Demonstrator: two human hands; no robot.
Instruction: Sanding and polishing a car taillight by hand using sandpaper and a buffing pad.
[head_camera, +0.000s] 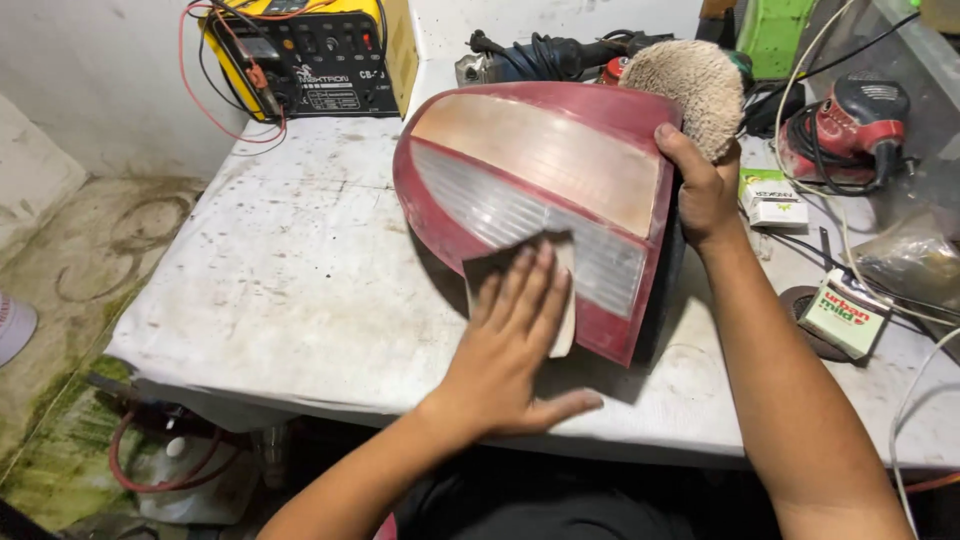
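Flat palm on the paper, lamp propped on the bench.

My left hand presses a sandpaper sheet flat against the tail lamp, fingers spread, not gripping. My right hand clasps the lamp's top edge, holding it tilted on the bench. If that grip loosens, I think the lamp could slide; uneven pressure could scratch the lens.

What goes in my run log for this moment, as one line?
left hand: flat on sandpaper sheet against tail light lens | right hand: grips lens top edge | lens propped on workbench
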